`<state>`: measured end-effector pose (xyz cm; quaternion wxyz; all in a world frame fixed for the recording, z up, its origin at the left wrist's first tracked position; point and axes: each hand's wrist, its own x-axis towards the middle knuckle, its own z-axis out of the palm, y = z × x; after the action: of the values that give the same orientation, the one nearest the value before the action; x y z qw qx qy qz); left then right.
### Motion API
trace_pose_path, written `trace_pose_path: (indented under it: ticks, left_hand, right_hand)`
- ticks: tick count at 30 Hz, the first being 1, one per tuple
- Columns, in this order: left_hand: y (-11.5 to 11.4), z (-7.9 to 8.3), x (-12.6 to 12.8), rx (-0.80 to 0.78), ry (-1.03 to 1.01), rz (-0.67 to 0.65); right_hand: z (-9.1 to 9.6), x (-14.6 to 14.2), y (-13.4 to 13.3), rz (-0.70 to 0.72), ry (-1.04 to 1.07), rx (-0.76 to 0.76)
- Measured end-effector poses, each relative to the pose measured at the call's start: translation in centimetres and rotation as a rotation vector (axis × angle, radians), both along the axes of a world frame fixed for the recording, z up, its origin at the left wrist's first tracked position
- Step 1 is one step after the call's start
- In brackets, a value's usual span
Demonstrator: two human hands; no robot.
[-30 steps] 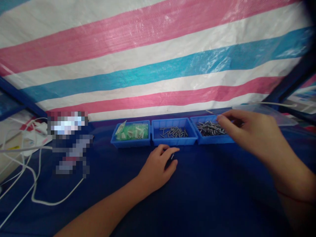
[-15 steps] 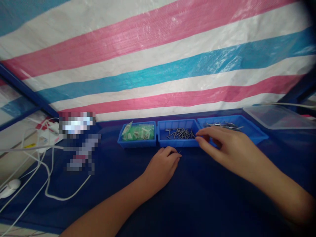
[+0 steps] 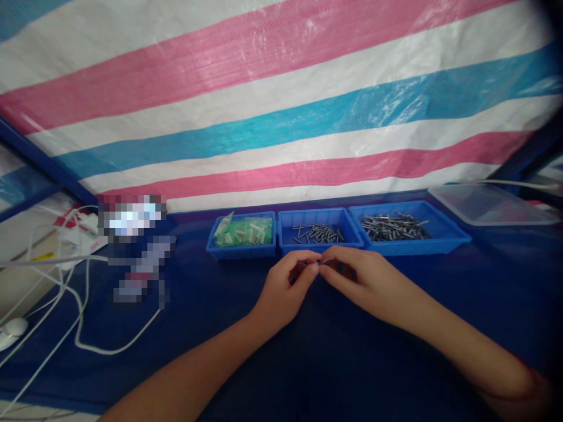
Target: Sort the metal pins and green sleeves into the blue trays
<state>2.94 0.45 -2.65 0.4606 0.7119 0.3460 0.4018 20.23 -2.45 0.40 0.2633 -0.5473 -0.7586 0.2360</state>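
Note:
My left hand [image 3: 285, 287] and my right hand [image 3: 372, 281] meet fingertip to fingertip just in front of the blue bins. Thumb and forefinger of each are pinched together. Between the fingertips a thin metal pin [image 3: 324, 262] shows in part; the fingers cover most of it, and whether there is more than one piece I cannot tell. Right behind the hands stands the middle blue bin [image 3: 319, 251], with a loose heap of slim metal pins [image 3: 323, 233] in it. The right blue bin [image 3: 444, 243] holds a fuller pile of slender metal parts [image 3: 391, 227].
At left, a smaller blue bin [image 3: 240, 252] contains green and clear plastic bags [image 3: 248, 230]. White cables [image 3: 105, 351] trail over the dark blue table [image 3: 373, 375], near blurred objects [image 3: 145, 269]. A clear plastic lid [image 3: 488, 205] lies at right; striped sheeting [image 3: 272, 135] hangs behind.
My right hand has come left and down from beside the bins to meet my left hand, uncovering the right bin's pile. My left hand has turned slightly, its fingertips still pinched.

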Motion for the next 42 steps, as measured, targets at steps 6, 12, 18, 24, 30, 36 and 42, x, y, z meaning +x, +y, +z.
trace_pose_path:
  ticks: [6, 12, 18, 24, 30, 36, 42]
  left_hand:
    - [0.1, -0.5, 0.1, -0.159, -0.144, -0.005]
    - [0.0, -0.3, 0.2, -0.258, -0.130, -0.045]
    - [0.0, 0.2, 0.1, -0.229, -0.015, 0.013]
    - [-0.1, -0.3, 0.2, -0.152, -0.004, -0.007]
    - [-0.5, 0.4, 0.2, 0.036, 0.242, -0.086]
    - [-0.6, 1.0, 0.5, 0.107, 0.299, -0.150]
    - [-0.9, 1.0, 0.9, 0.094, 0.300, -0.119]
  right_hand:
    - [-0.3, -0.7, 0.0, -0.051, 0.308, -0.033]
    - [-0.7, -0.4, 0.1, -0.059, 0.356, 0.010]
    - [-0.2, -0.2, 0.2, -0.001, 0.204, 0.111]
    - [1.9, 3.3, 0.9, -0.129, 0.028, 0.285]
    - [2.0, 11.2, 1.5, -0.689, -0.420, 0.276]
    - [1.0, 13.2, 1.7, -0.739, -0.469, 0.324]
    - [2.2, 7.9, 1.3, -0.506, -0.213, 0.473]
